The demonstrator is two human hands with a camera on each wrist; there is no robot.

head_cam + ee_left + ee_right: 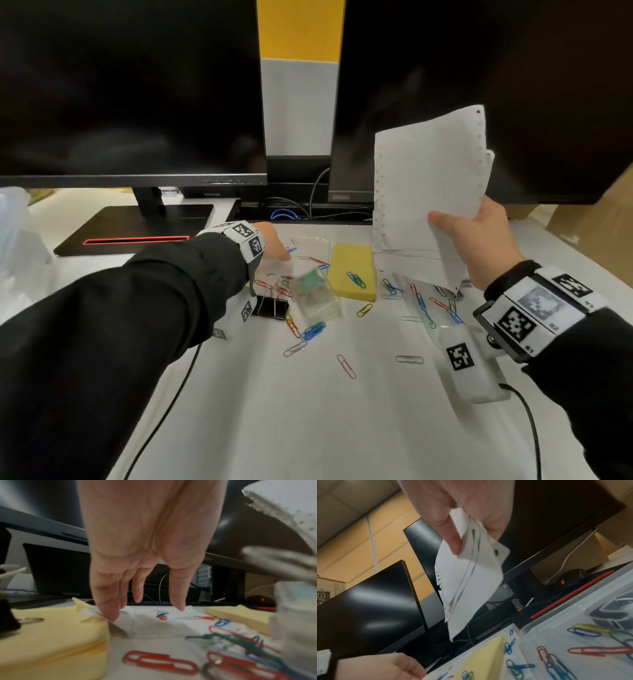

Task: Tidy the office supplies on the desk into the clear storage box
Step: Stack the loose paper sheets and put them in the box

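My right hand [457, 228] [471, 540] grips a stack of white perforated sheets [428, 178] [471, 581] and holds it upright above the desk. Below it stands the clear storage box [402, 284] [556, 628] with several paper clips and binder clips inside. My left hand [282, 253] [145, 612] reaches forward with straight fingers [109, 614] touching the edge of a white sheet [310, 248] [154, 626] lying flat with clips on it. A yellow sticky pad [352, 270] [240, 614] lies beside that sheet. Coloured paper clips [311, 330] are scattered around.
A black binder clip [272, 305] and a small clear case [315, 294] with green contents lie near my left wrist. A second yellow pad [51, 635] sits under my left arm. Two dark monitors [130, 96], a stand base [137, 226] and cables [287, 212] close off the back.
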